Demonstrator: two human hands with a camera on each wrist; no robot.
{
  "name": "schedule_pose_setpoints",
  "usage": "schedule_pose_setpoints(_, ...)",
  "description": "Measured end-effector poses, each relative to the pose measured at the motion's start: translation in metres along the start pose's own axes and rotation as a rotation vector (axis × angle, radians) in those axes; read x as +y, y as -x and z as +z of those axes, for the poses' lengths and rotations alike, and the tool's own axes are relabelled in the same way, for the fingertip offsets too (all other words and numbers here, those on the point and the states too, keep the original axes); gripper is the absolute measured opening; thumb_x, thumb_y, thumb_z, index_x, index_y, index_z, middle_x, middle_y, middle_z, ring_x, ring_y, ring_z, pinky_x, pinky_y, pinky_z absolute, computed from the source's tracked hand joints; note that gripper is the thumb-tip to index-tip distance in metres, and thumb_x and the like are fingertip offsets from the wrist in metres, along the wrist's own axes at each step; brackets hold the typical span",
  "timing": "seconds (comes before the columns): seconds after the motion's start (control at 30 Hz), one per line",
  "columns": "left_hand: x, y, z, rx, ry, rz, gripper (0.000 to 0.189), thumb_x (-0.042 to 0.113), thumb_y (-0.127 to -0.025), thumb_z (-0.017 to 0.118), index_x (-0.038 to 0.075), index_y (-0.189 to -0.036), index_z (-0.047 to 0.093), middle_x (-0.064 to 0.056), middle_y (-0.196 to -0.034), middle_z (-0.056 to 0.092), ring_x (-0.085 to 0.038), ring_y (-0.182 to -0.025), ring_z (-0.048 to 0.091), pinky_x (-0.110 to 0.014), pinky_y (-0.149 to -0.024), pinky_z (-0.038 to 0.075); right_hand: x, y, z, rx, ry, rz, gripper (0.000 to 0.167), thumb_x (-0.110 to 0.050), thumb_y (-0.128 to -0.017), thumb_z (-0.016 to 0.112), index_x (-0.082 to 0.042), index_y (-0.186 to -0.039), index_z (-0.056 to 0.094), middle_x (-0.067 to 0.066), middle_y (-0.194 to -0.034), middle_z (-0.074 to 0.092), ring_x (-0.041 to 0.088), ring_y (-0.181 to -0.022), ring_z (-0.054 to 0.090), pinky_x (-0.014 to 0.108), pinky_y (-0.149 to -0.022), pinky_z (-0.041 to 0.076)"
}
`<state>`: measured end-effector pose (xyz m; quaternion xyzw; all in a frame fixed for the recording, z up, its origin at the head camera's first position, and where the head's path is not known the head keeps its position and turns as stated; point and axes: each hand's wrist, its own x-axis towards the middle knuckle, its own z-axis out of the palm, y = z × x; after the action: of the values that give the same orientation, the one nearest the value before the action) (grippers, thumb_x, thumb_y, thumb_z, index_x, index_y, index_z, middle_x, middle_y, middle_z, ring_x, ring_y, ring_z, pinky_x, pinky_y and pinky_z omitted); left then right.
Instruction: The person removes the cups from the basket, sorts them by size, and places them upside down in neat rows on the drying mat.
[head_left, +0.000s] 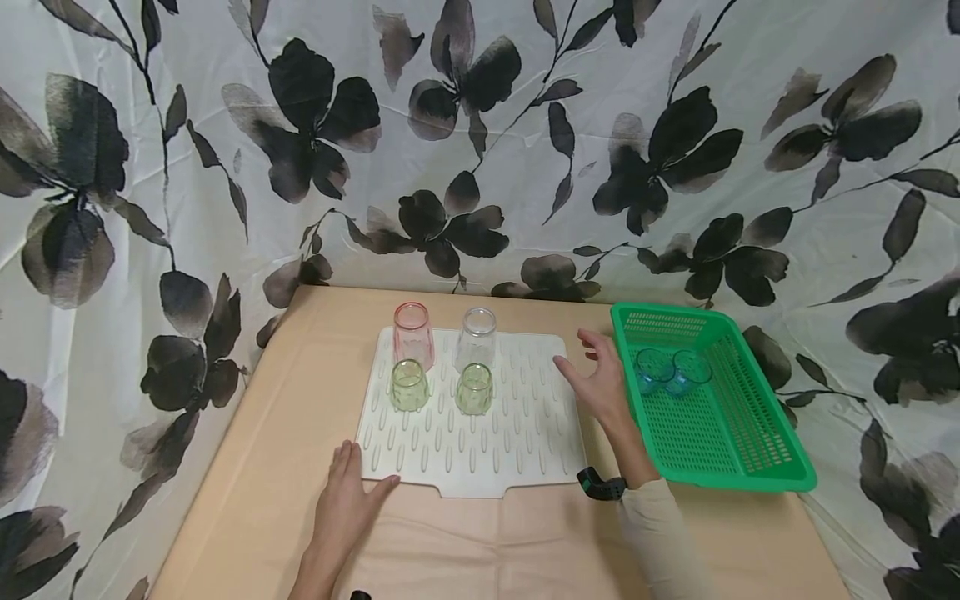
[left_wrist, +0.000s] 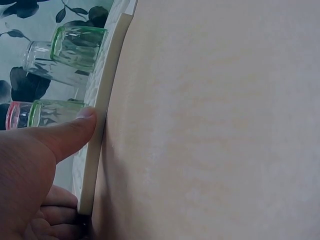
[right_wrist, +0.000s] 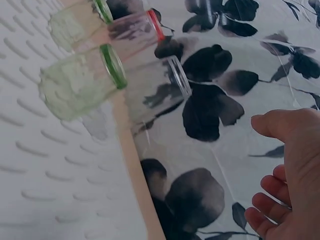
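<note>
A white ribbed drying tray [head_left: 525, 442] lies on the table. On it stand a pink glass [head_left: 412, 336] and a clear glass [head_left: 476, 340] at the back, with two short green glasses, the left one [head_left: 409, 386] and the right one [head_left: 475, 390], in front. My left hand [head_left: 347, 492] rests at the tray's front left corner, its thumb [left_wrist: 75, 132] against the front edge in the left wrist view. My right hand [head_left: 600, 379], holding nothing, hovers over the tray's right side with thumb and fingers spread apart. Two blue glasses, one [head_left: 655, 369] beside the other [head_left: 688, 372], are inside the green basket [head_left: 750, 479].
The basket stands on the right of the table [head_left: 247, 500], close by my right forearm. A floral cloth [head_left: 525, 183] hangs behind the table's back edge and down both sides. A dark band [head_left: 600, 485] is round my right wrist.
</note>
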<state>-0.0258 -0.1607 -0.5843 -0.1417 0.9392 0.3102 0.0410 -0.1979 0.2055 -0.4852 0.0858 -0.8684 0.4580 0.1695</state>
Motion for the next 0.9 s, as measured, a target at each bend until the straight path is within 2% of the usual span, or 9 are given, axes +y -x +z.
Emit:
schedule_pose_setpoints(0.13,-0.001,0.000,0.000,0.009,0.001,-0.003,0.103,0.045,-0.087,0.075,-0.016,-0.151,0.023,-0.038,-0.160,0.016,-0.053,-0.150,0.013,-0.061,-0.123,0.020,0.006,-0.005,-0.015,0.024,0.010,0.021,0.061,-0.020,-0.086,0.079,0.001,-0.137,0.054,0.023,-0.134,0.054,0.040,-0.120,0.052,0.053,-0.103,0.047)
schedule_pose_setpoints(0.3,-0.001,0.000,0.000,0.001,-0.001,-0.003,0.102,0.044,-0.087,0.075,-0.015,-0.152,0.022,-0.037,-0.160,0.015,-0.052,-0.151,0.011,-0.060,-0.123,0.019,0.016,-0.011,-0.034,0.038,0.072,0.081,0.063,-0.025,-0.088,0.077,0.001,-0.139,0.052,0.022,-0.137,0.051,0.040,-0.122,0.051,0.054,-0.104,0.047)
schedule_pose_setpoints(0.47,0.000,0.000,-0.001,-0.008,0.005,-0.004,0.102,0.043,-0.088,0.075,-0.016,-0.152,0.021,-0.037,-0.161,0.014,-0.052,-0.151,0.010,-0.060,-0.123,0.018,0.034,-0.016,-0.050,0.068,0.068,0.101,0.062,-0.024,-0.088,0.077,0.002,-0.139,0.053,0.024,-0.136,0.051,0.042,-0.122,0.052,0.056,-0.103,0.047)
schedule_pose_setpoints(0.67,0.001,0.000,0.000,-0.008,0.010,-0.002,0.103,0.044,-0.087,0.075,-0.015,-0.152,0.021,-0.036,-0.161,0.014,-0.052,-0.151,0.009,-0.060,-0.123,0.019,0.054,-0.020,-0.068,0.072,0.084,0.161,0.063,-0.029,-0.090,0.075,-0.001,-0.142,0.051,0.021,-0.139,0.050,0.040,-0.125,0.050,0.054,-0.103,0.046)
schedule_pose_setpoints(0.9,-0.001,0.000,0.001,0.012,0.014,0.004,0.103,0.045,-0.086,0.076,-0.016,-0.151,0.023,-0.037,-0.160,0.016,-0.053,-0.151,0.012,-0.061,-0.123,0.019,0.072,-0.025,-0.088,0.068,0.106,0.149,0.063,-0.030,-0.092,0.072,0.001,-0.143,0.049,0.024,-0.139,0.049,0.042,-0.124,0.049,0.056,-0.103,0.045)
